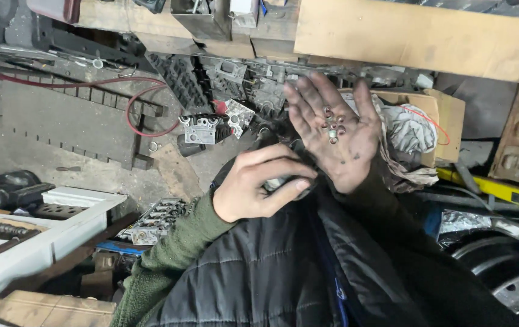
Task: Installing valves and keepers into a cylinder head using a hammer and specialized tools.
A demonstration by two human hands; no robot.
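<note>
The person's right hand (332, 130) is open and flat, palm up, with the fingers spread wide. A few small round metal bits, dark and rusty-looking (333, 126), lie in the middle of the palm. The hand is held flat like a little plate, likely so the tiny bits do not roll off. The palm and fingers are smudged with black grease, so the bits are probably oily too. The left hand (258, 184) is lower and closer to the body, and its fingers are curled shut around a dark object with a pale patch (288, 183). What that object is cannot be told, because the fingers hide most of it. It is held tight near the chest, just under the open palm, so both hands stay close together. The arm wears a green woolly sleeve (171, 254) over a black puffy jacket (271, 272). Behind the hands, grey metal engine parts (206, 128) lie on the dirty floor, with a thin red hose (141, 103) curling beside them. A white plastic tray (81, 206) with dark tools sits at the left. A brown cardboard box (444, 115) stuffed with crumpled cloth stands just behind the open hand.
</note>
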